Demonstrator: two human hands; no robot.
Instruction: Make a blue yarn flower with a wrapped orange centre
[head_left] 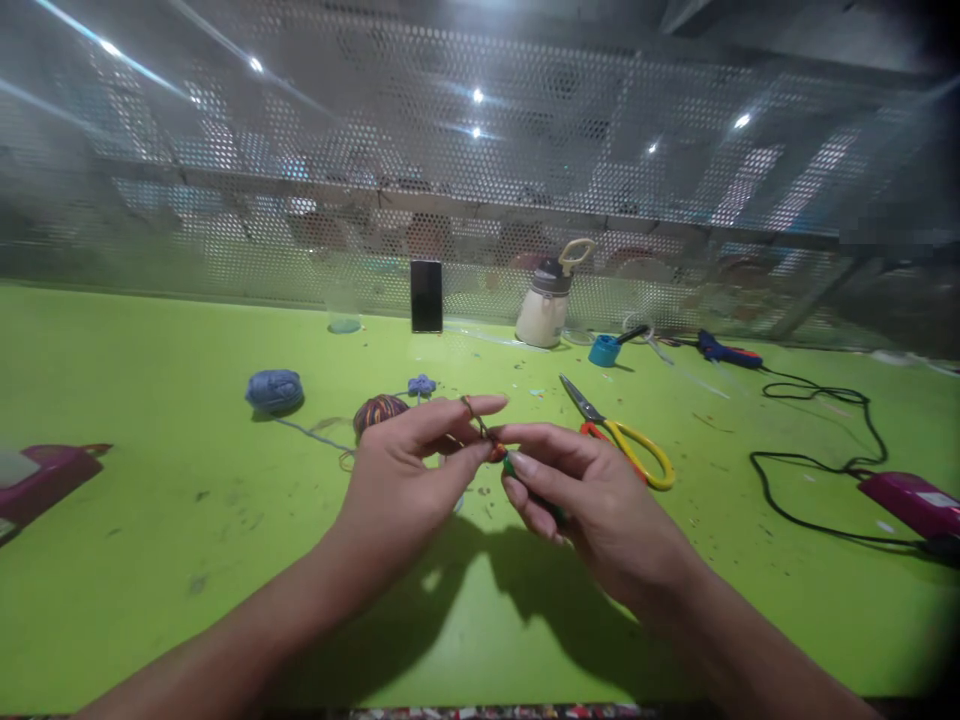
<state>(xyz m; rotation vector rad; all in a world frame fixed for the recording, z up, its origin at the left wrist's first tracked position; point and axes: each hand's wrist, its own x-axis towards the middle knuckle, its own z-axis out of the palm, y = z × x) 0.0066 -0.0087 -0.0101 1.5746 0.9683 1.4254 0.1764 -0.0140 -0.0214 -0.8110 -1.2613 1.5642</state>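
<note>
My left hand pinches a small orange-red bit of crochet work between thumb and fingers, with dark yarn looped over its raised index finger. Closed around a green-handled crochet hook, my right hand meets the left at the work; the hook's tip is hard to make out. Just behind my left hand sits a multicoloured yarn ball, partly covered by it. A small purple-blue crocheted flower lies beyond. Further left rests a blue-grey yarn ball, its strand trailing right.
Scissors with yellow and red handles lie beyond my right hand. Farther back stand a phone, a bottle and a blue pot. A glue gun, black cable and magenta devices occupy the sides.
</note>
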